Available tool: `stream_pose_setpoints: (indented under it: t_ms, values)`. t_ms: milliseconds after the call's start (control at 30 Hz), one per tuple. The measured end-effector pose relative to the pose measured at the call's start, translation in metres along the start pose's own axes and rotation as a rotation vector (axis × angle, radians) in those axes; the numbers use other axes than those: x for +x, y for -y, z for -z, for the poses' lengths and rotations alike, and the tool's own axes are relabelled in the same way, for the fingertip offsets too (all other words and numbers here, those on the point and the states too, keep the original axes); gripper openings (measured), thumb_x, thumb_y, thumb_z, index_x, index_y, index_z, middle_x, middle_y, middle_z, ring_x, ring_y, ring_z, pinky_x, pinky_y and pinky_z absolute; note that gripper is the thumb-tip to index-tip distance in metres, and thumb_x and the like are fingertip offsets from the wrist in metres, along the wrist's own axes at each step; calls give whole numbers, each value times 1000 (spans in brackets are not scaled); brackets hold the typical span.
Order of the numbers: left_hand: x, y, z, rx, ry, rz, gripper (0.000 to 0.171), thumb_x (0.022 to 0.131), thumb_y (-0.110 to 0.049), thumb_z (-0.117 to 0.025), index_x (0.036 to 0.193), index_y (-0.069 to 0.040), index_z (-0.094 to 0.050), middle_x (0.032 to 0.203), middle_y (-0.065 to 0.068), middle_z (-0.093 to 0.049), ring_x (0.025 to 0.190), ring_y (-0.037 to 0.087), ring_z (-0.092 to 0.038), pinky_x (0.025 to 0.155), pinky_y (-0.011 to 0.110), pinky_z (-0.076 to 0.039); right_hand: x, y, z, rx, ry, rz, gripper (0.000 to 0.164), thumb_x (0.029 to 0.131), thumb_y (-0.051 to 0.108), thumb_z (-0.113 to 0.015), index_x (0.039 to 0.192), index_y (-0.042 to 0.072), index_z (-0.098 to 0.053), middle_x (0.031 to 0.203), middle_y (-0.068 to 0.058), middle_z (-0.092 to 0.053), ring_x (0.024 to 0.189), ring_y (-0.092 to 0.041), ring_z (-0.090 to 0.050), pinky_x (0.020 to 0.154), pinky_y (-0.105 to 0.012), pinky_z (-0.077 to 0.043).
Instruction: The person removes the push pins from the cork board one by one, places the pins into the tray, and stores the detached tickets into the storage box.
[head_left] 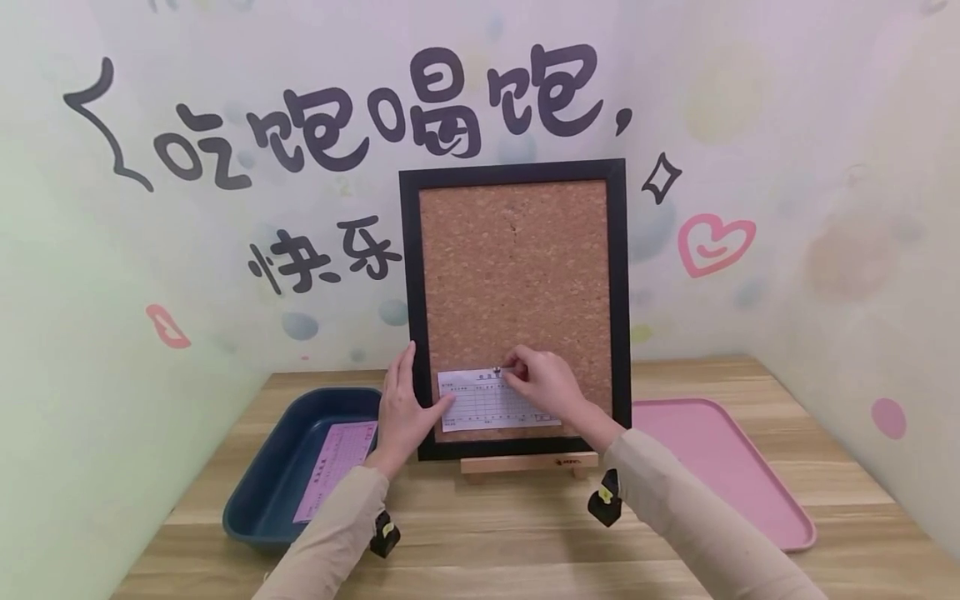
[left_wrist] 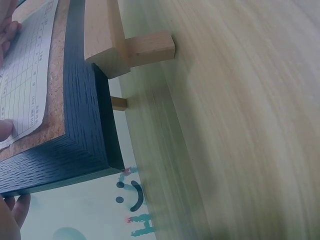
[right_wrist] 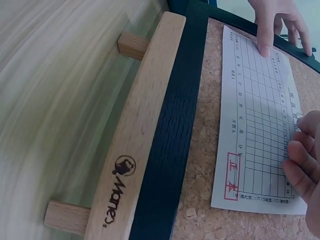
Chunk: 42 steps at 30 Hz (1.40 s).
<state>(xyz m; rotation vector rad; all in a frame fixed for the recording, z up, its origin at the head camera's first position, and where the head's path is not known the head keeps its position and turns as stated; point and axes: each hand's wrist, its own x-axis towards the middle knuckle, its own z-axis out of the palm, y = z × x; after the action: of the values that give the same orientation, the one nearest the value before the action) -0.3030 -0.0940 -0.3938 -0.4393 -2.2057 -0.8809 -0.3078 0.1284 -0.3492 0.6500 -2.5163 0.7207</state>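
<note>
A framed cork board (head_left: 517, 267) leans upright on a small wooden easel (head_left: 528, 464). Low on its cork lies a white printed form (head_left: 480, 408) with a ruled table and a red stamp box. My left hand (head_left: 405, 417) grips the board's left edge, its thumb pressing the form's left end and its fingers around the frame's side. At the form's upper edge, my right hand (head_left: 547, 383) pinches a small pushpin (head_left: 497, 370), mostly hidden by the fingertips. In the right wrist view, a clear bit of the pin (right_wrist: 300, 116) shows beside the fingertips.
On the left of the wooden table (head_left: 525, 533) stands a dark blue tray (head_left: 262, 467) with a pink printed form (head_left: 333, 467) in it. A pink tray (head_left: 735, 475) lies on the right. Behind the board rises a wall (head_left: 787, 108) with painted lettering.
</note>
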Motion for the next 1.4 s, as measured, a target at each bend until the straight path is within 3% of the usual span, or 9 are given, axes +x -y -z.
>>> stream_pose_setpoints:
  t_ms: [300,667,1000,1200,1400]
  values:
    - [0,2,0,-8,-23,-32,93,66,-24,-81,139,-2,-28,133,21,-37,119,34,-40,96,49,-36,0,4,-5,-19,2,20,5,82,13,-66,86,12,-63,70,4,-63,56,-3,-50,52,-20,-42]
    - [1,0,0,-6,-9,-35,92,66,-24,-81,139,-2,-29,132,21,-38,119,34,-40,96,48,-36,-2,2,-11,-24,-63,14,6,81,13,-67,85,11,-64,71,3,-63,56,-4,-49,52,-20,-42]
    - [1,1,-1,5,-18,-44,93,65,-25,-81,138,-2,-29,131,21,-39,117,34,-42,94,48,-38,-2,10,-16,-43,-141,-14,5,80,11,-67,82,8,-65,62,4,-56,50,-5,-43,45,-18,-34]
    - [0,1,-1,8,-29,-54,93,65,-25,-82,138,-1,-30,130,21,-40,116,35,-43,93,48,-39,-5,13,-22,27,-231,-16,4,80,8,-65,80,4,-67,61,1,-59,48,-4,-44,44,-18,-36]
    - [0,2,-2,8,-37,-55,93,65,-24,-82,138,-1,-30,130,21,-40,115,34,-43,93,48,-39,-3,11,-23,116,-192,-67,3,80,8,-64,79,5,-66,61,2,-57,50,-5,-44,46,-19,-36]
